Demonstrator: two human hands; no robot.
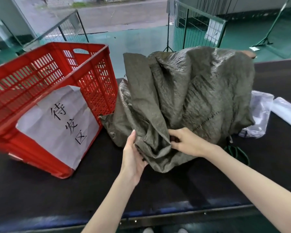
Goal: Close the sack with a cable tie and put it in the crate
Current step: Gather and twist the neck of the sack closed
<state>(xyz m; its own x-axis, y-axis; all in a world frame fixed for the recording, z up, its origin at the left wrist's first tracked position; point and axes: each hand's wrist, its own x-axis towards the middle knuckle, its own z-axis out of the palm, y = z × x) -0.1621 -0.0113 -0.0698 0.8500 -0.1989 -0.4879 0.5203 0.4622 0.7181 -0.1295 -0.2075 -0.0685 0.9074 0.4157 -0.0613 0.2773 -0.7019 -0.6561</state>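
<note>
Both forearms are bare, no sleeves or jewellery; pale shoes (165, 230), perhaps trainers, show blurrily below.

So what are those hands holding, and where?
Both hold the grey-green woven sack by its bunched near end: left hand underneath, right hand gripping a fold.

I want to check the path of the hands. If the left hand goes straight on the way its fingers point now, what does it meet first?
The left hand points up and away, along the gathered edge of the sack. It already touches the sack, so more sack fabric comes first. The red crate stands to its left, likely off that line.

clear bags (262, 113) partly behind sack (183, 101)
</note>
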